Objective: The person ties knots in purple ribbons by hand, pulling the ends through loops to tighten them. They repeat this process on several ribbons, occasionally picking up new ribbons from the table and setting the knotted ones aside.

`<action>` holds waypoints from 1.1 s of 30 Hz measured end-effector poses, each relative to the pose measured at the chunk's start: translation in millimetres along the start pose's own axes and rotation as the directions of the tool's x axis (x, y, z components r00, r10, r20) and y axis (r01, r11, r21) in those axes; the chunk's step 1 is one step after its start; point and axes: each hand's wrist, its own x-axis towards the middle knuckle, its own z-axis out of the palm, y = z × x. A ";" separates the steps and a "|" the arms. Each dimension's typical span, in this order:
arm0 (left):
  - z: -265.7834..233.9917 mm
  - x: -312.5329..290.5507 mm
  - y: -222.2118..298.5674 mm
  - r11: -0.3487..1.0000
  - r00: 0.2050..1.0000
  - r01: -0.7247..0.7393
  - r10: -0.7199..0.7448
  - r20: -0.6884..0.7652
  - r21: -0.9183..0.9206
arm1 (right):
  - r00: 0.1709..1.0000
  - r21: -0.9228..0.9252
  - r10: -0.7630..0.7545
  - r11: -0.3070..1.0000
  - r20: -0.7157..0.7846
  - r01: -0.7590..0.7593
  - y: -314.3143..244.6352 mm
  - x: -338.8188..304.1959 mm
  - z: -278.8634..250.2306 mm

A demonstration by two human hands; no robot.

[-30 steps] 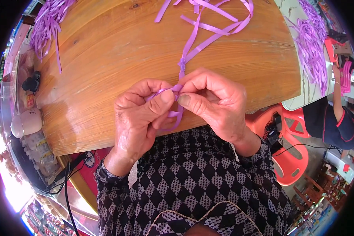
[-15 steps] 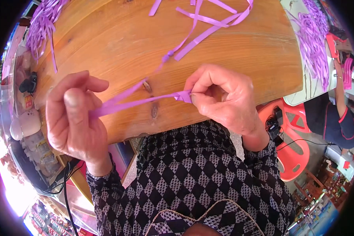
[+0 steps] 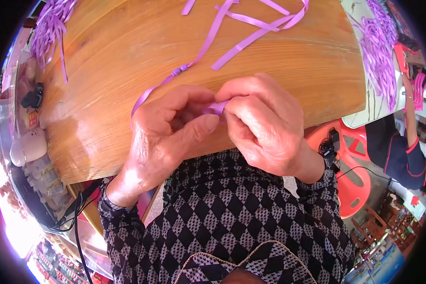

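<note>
My left hand (image 3: pixel 168 130) and my right hand (image 3: pixel 265 125) meet above the near edge of the wooden table. Between their fingertips is a folded or looped end of purple ribbon (image 3: pixel 217 108), with both hands closed on it. From behind my left hand the same ribbon seems to curve up and away across the table. Small knots (image 3: pixel 179 70) sit along that stretch. The fingers partly cover the ribbon's end, so I cannot make out how it is looped.
More purple ribbon strips (image 3: pixel 251 45) lie on the far part of the wooden table (image 3: pixel 104 71). Ribbon bundles hang at the far left (image 3: pixel 52 31) and on a pale table (image 3: pixel 376 57) at right. An orange-red plastic chair (image 3: pixel 352 184) and another person's arm (image 3: pixel 408 104) are on the right.
My left hand has moved right to meet my right hand, so the ribbon stretched between them is drawn together. The knotted length has shifted left on the table.
</note>
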 end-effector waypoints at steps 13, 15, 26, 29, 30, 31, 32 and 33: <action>10.7 6.8 2.8 0.918 0.995 0.069 -0.034 0.095 -0.390 | 0.983 0.185 0.157 0.973 -0.098 -0.137 -4.3 -10.9 -6.7; 5.4 7.4 4.0 0.885 0.957 0.260 -0.184 0.223 -0.386 | 0.978 0.142 0.153 0.981 -0.140 -0.133 -3.1 -12.9 -6.3; -1.8 0.9 -8.7 0.966 0.979 -0.203 0.195 0.062 0.162 | 0.967 0.232 0.252 0.943 -0.026 -0.239 -6.3 -13.2 -13.5; -2.9 -0.4 -11.0 0.846 0.889 -0.455 0.449 0.091 0.279 | 0.976 0.255 0.212 0.947 -0.050 -0.193 -2.6 -14.9 -7.7; -3.4 -1.5 -8.0 0.858 0.895 -0.445 0.437 0.088 0.257 | 0.976 0.258 0.211 0.947 -0.051 -0.191 -3.3 -14.0 -7.3; -2.4 -3.2 -4.7 0.858 0.895 -0.444 0.437 0.086 0.259 | 0.979 0.244 0.199 0.953 -0.052 -0.181 -4.7 -12.9 -7.3; 0.0 -5.5 -1.0 0.920 0.945 -0.327 0.326 0.042 0.215 | 0.981 0.229 0.187 0.959 -0.053 -0.170 -5.4 -12.0 -7.0; 2.2 -7.6 2.4 0.965 0.978 -0.205 0.207 0.007 0.164 | 0.981 0.229 0.187 0.958 -0.054 -0.170 -4.5 -12.3 -6.8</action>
